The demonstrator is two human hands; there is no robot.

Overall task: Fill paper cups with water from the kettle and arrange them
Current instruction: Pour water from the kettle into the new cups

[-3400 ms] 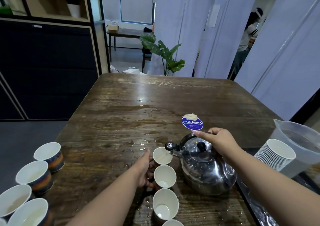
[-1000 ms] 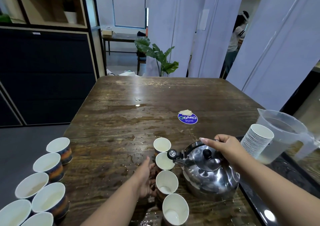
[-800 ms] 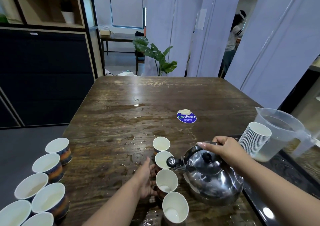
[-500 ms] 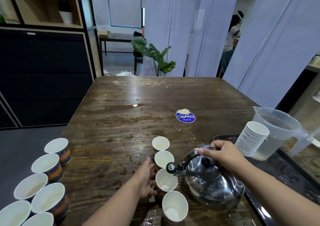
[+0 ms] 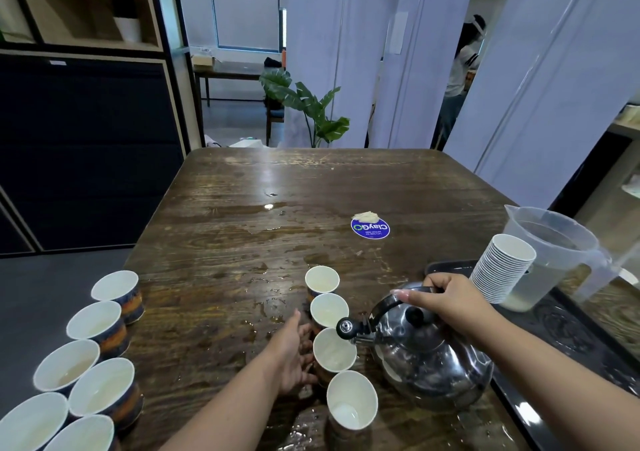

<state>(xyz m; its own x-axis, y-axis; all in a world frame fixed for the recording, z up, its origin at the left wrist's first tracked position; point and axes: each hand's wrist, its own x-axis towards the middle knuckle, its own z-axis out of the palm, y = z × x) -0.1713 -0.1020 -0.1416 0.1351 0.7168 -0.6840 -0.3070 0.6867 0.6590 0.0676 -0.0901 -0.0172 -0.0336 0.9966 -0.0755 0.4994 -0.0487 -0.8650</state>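
The right hand (image 5: 446, 303) curls its fingers round the black handle of the steel kettle (image 5: 429, 357), which is tipped toward the left so that its spout, with the round whistle knob, sits over the rim of the third paper cup (image 5: 334, 350) in a row of four running from mid-worktop toward the near edge. The left hand (image 5: 294, 357) lies against the left side of that third cup, thumb stretched up and fingers loosely bent toward the cup wall; whether they actually wrap it cannot be told, as the cup hides them. The first cup (image 5: 322, 279) and second cup (image 5: 329, 309) stand farther out, almost touching; the fourth cup (image 5: 351, 405) stands nearest, with a little water in its bottom. The wet, dark wooden worktop (image 5: 242, 229) carries scattered puddles. Along its left edge a cluster of filled cups (image 5: 93, 357) with striped dark-and-orange walls stands packed together. Toward the right edge a black tray (image 5: 561, 333) holds a tilted stack of empty cups (image 5: 502, 267) leaning by a clear plastic jug (image 5: 550, 256) partly filled with water. A round blue sticker (image 5: 370, 228) lies mid-worktop with a pale crumpled scrap at its far side.
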